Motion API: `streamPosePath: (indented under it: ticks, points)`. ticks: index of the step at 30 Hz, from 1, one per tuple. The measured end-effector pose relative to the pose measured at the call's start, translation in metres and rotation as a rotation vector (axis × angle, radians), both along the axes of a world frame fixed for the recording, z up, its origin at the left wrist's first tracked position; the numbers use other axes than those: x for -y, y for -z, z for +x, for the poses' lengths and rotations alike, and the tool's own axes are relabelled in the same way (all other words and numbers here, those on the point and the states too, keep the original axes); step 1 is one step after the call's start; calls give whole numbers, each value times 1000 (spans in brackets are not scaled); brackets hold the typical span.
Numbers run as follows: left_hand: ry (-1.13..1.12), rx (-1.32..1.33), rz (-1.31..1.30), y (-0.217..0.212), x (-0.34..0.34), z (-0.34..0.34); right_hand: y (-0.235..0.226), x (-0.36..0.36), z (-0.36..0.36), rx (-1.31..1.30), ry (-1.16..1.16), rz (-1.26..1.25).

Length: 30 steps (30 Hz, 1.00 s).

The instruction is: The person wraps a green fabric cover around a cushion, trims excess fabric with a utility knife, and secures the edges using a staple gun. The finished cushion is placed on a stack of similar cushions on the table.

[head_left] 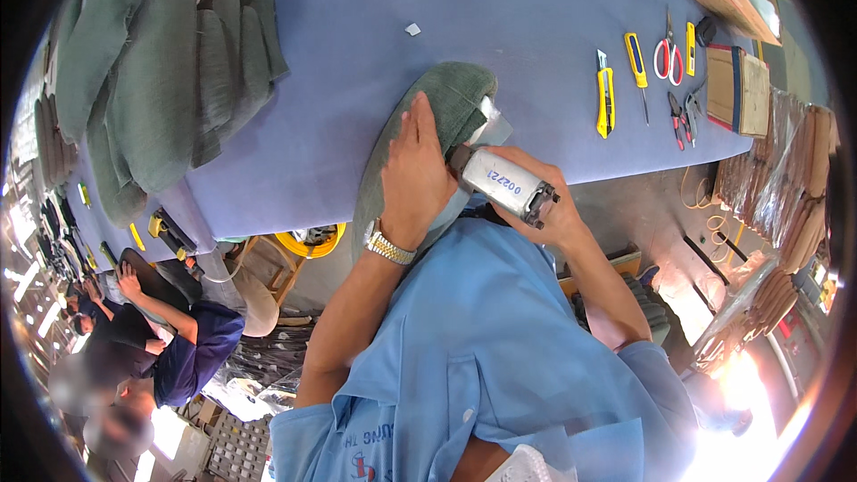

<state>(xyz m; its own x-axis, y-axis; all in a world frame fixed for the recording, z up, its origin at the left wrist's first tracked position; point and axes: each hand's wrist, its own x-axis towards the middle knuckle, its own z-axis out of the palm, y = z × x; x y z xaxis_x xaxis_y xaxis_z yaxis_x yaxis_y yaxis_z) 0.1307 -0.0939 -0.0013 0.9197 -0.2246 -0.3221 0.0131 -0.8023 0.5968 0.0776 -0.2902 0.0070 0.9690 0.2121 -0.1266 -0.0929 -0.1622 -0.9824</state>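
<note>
A curved part covered in dark green fabric (455,82) rests at the table's near edge, against my body. My left hand (416,177) lies on its upper face with the fingers stretched out. In my right hand (549,195) is a silver-grey pneumatic staple gun (502,178), with its dark nose against or close to the fabric's right edge. The exact contact there is hidden. White padding and a clear plastic flap show beside the nose. My right fingers are mostly behind the tool.
Green covered pieces (178,62) are piled on the blue table (339,54) at left. At right lie a utility knife (606,98), a screwdriver (636,61), scissors (668,58) and pliers (692,112), near boxes (737,89). A yellow bucket (312,248) stands below; another person (192,339) works at left.
</note>
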Motion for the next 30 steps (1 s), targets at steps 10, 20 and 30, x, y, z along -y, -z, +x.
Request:
streamPosePath:
  ticks: [10, 20, 30]
  points:
    - [151, 61, -59, 5, -11, 6, -2, -5, 3, -48, 26, 10]
    - [-7, -386, -505, 49, -87, 9, 14, -1, -8, 36, 31, -13]
    - [148, -167, -201, -1, -49, -22, 26, -8, -17, 152, 80, -81]
